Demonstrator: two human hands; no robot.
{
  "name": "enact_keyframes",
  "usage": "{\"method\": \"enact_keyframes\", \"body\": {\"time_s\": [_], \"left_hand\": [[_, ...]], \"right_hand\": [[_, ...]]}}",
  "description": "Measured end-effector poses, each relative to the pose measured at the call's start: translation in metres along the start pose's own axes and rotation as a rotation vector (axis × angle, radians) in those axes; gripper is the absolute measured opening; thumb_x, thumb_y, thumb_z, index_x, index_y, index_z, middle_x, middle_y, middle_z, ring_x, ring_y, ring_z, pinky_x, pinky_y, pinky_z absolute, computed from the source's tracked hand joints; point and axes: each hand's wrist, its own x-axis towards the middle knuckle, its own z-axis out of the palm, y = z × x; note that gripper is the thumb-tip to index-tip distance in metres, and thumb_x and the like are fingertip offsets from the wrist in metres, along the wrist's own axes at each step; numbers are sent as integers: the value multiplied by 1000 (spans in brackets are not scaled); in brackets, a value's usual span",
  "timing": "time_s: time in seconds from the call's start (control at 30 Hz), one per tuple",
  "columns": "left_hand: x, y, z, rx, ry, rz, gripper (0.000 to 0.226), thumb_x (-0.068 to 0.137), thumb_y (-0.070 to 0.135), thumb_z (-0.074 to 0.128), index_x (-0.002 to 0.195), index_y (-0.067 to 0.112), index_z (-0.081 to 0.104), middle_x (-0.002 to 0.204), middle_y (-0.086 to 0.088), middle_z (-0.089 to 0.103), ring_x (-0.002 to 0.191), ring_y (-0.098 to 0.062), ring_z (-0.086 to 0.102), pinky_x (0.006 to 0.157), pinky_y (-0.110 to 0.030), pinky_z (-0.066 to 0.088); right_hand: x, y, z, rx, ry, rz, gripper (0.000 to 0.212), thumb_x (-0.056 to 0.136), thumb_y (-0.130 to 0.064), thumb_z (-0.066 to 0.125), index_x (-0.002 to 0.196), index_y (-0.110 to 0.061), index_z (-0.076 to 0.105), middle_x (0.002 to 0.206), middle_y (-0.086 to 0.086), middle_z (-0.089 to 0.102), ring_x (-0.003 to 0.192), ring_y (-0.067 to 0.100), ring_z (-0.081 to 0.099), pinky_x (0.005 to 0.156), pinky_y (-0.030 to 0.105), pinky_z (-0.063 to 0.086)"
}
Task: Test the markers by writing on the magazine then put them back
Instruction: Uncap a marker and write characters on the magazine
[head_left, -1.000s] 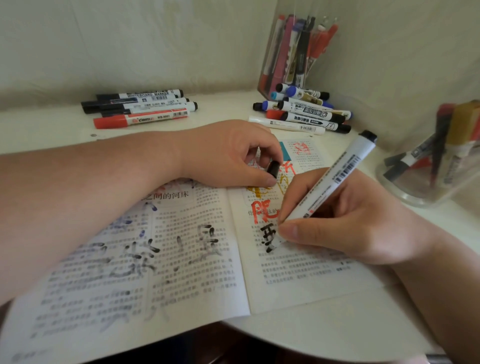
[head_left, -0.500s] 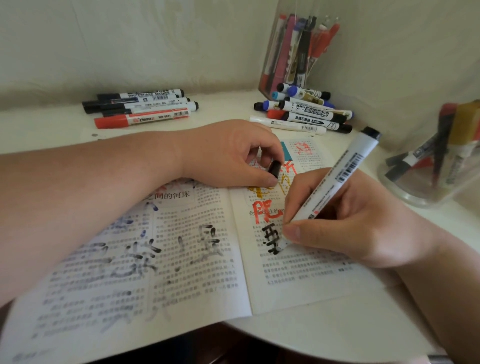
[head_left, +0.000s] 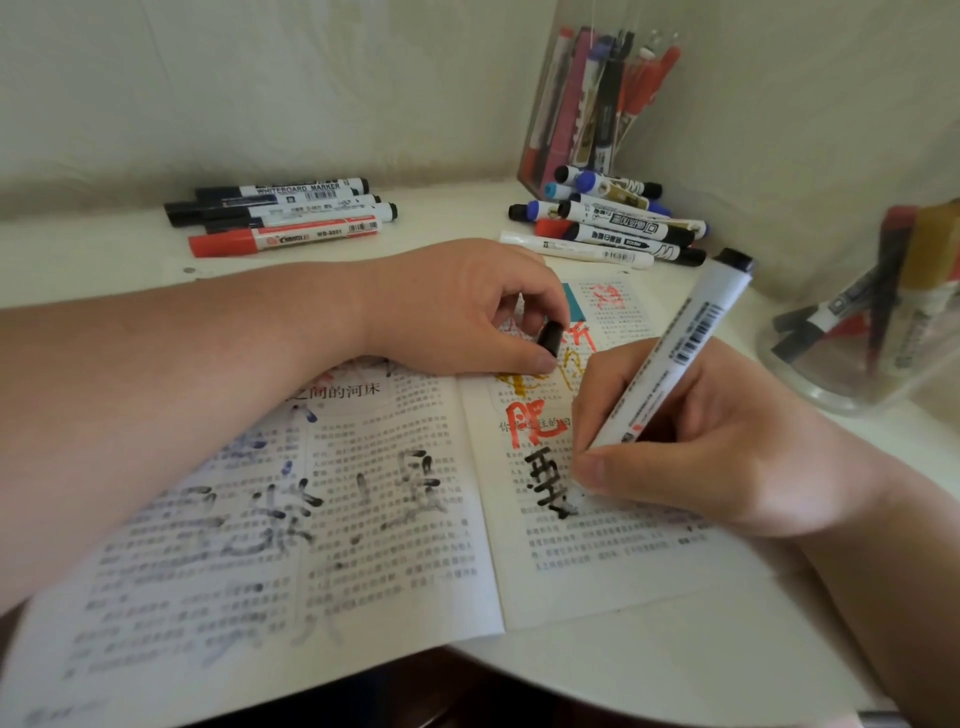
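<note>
1. The right hand (head_left: 717, 441) is gripping the marker (head_left: 675, 353): the thumb and forefinger are pinching the barrel low down, and the other fingers are curling beneath it.
2. The marker is leaning with its black end toward 1 o'clock. Its tip is meeting the right page beside a black character (head_left: 545, 483); the thumb is hiding most of the tip.
3. At 11 o'clock from the right hand, the left hand (head_left: 457, 306) is pinching a black cap (head_left: 549, 338) between thumb and forefinger. The remaining fingers are curling loosely, and the hand is resting on the upper part of the magazine (head_left: 311, 545) near the spine.
4. The magazine is lying open on the white table (head_left: 675, 675). Red, orange, blue and black strokes are covering the print on both pages.
5. At 11 o'clock from the magazine, a row (head_left: 280, 215) of four markers is lying flat: three black, one red.
6. At 1 o'clock, a pile (head_left: 608, 223) of markers is lying in front of a clear box (head_left: 587, 104) holding upright pens.
7. At 3 o'clock, a clear jar (head_left: 857, 353) is holding leaning markers.
</note>
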Motion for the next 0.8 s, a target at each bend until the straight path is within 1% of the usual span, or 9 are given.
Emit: {"method": "enact_keyframes", "body": {"time_s": [0.07,0.13,0.2,0.27,0.37,0.47,0.53,0.67,0.8], "left_hand": [[0,1,0,-5,-4,-11,29,88,42,74,114,30,68,84,21,57,76,7,52,67,-6,35],[0,2,0,-19,-5,-18,29,88,42,74,114,32,67,85,21,58,76,3,52,67,-8,36],[-2,3,0,-62,10,-36,28,87,37,76,113,34,65,84,26,60,73,-2,52,65,-11,38],[-2,3,1,-85,39,-66,29,86,30,76,110,37,61,81,36,57,71,0,51,63,-10,38],[-3,3,2,-66,58,-74,34,85,27,75,112,38,57,82,40,54,72,3,52,63,-7,37],[-3,2,3,-95,99,-94,35,84,24,74,109,40,56,80,19,60,70,-5,54,62,-15,42],[-2,0,6,-125,178,-115,36,85,16,73,107,38,56,75,8,61,68,-10,56,61,-23,46],[2,-4,8,-197,284,-163,43,82,-4,66,103,33,56,90,21,69,67,-11,58,62,-20,50],[5,-8,5,-331,258,-211,47,81,-3,69,101,38,55,98,16,72,71,-11,64,67,-24,53]], "right_hand": [[0,1,-3,30,-82,7,8,80,2,73,79,6,66,59,24,56,45,26,48,44,23,38],[1,3,-6,76,-56,-14,8,81,-1,75,80,3,68,58,28,54,42,29,45,41,22,36],[5,6,-14,219,117,-71,4,76,-6,72,76,-3,69,54,28,45,40,30,33,40,24,26],[9,4,-32,379,332,-152,6,75,-3,62,72,-7,65,50,11,39,42,17,28,44,23,19],[17,-11,-66,329,517,-191,12,75,3,56,71,-8,59,51,2,33,45,12,23,47,21,16],[33,-24,-89,138,484,-127,11,69,3,62,74,-2,53,50,2,35,45,13,25,47,22,18],[47,-28,-95,69,426,-46,10,71,4,59,73,2,50,49,0,34,45,14,24,46,22,17],[72,-13,-86,111,479,-45,9,73,-2,59,73,0,50,49,-1,37,43,12,25,44,21,19],[74,9,-72,193,500,-89,12,70,-2,60,62,-11,59,53,8,45,43,10,31,42,19,26]]}}
